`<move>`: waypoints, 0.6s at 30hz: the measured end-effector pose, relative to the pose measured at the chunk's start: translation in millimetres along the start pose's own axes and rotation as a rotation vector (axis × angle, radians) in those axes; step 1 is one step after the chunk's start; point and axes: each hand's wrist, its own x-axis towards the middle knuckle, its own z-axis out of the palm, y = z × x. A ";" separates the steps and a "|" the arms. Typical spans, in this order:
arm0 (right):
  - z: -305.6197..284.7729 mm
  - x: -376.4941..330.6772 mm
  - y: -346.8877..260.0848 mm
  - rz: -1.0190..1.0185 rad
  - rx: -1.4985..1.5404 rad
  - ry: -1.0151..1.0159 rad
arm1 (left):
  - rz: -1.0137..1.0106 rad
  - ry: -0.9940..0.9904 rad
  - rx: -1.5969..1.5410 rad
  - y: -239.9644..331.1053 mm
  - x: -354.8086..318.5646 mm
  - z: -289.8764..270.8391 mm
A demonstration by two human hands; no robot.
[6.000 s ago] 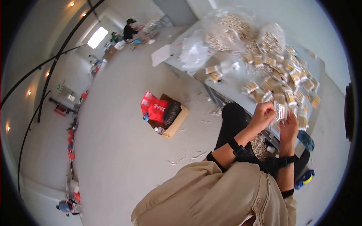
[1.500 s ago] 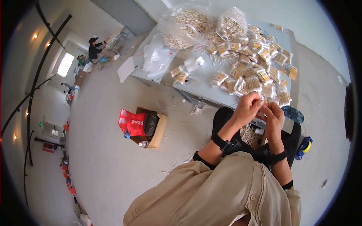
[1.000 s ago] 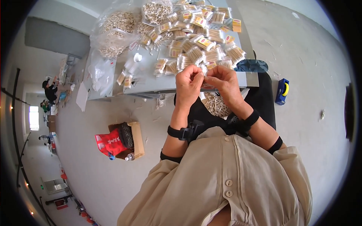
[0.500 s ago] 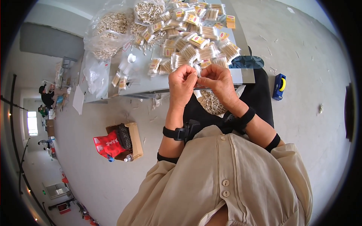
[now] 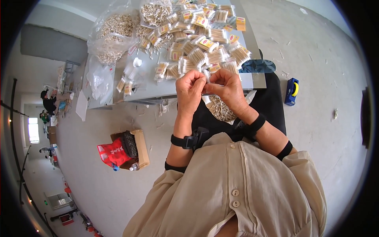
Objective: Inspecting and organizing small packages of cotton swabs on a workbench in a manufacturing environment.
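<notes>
Small clear packet (image 5: 206, 74), one, is held between the two hands just over the near edge of the table (image 5: 152, 89). Seen nearly edge-on and partly hidden by fingers, it seems to have its long axis running away from the person, its far end toward the packet heap; its contents cannot be made out.

The left hand (image 5: 190, 90) reaches almost straight forward, back upward, fingers curled, thumb and forefinger pinching the packet's left side. The right hand (image 5: 230, 89) comes in slanting to the left, wrist bent, its thumb and curled forefinger closing at the packet's near right side; the exact contact there is hidden. Both forearms rise from the lower edge, elbows apart, one black wrist strap on each.

Below the hands, between the thighs, sits one container of loose swabs (image 5: 222, 108). Beyond the fingers lies the packet heap (image 5: 197, 56), too overlapped to count, its sticks pointing various ways. Two separate packets (image 5: 128, 87) lie to its left, and two clear bags of swabs (image 5: 117, 27) stand farther back.

On the floor are one cardboard box (image 5: 142, 148) at left and one blue tape dispenser (image 5: 291, 91) at right.
</notes>
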 end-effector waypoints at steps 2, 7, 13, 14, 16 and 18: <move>-1.9 0.5 1.4 -0.027 -0.088 -0.030 | 0.002 -0.002 0.010 -1.3 0.3 -0.2; -0.8 -0.3 -0.5 -0.078 -0.236 0.010 | 0.034 -0.018 0.009 -5.8 1.0 0.3; -2.7 -0.8 0.5 -0.083 -0.235 0.015 | 0.071 -0.045 0.053 -7.6 1.4 1.4; -2.5 -0.7 -0.1 -0.056 -0.191 0.017 | 0.073 -0.044 0.055 -8.7 2.0 1.0; -3.4 -0.5 -0.4 -0.087 -0.266 0.017 | 0.108 -0.064 0.121 -9.0 2.4 1.6; -3.1 -0.1 -0.1 -0.118 -0.341 0.017 | 0.100 -0.071 0.109 -5.5 1.5 3.9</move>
